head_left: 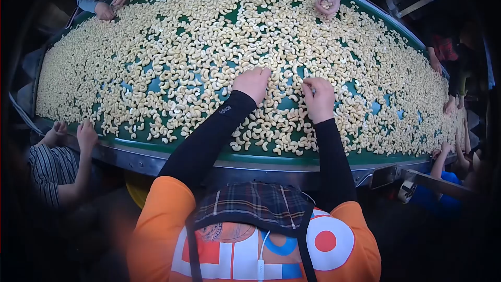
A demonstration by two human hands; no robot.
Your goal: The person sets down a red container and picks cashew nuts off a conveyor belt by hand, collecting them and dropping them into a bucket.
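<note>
Pale cashew nuts point(219, 47) lie spread in a loose layer over a wide green conveyor belt point(287, 103). My left hand point(254, 84) is over the middle of the belt, its fingers bent together and pointing right, low among the nuts. To its right, my right hand point(318, 98) has its fingers curled in, with thumb and forefinger close together over the cashews. What either hand holds, if anything, is too small or hidden to make out. Between the two hands lie more cashews and patches of bare green belt.
A metal edge point(141, 163) runs along the near side of the belt. Across it, one person's hands point(329, 5) hold cashews; another person's hands point(114, 5) work at the far left. More people's hands point(86, 134) show at both near sides. A dark phone-like device point(383, 176) sits by the near-right edge.
</note>
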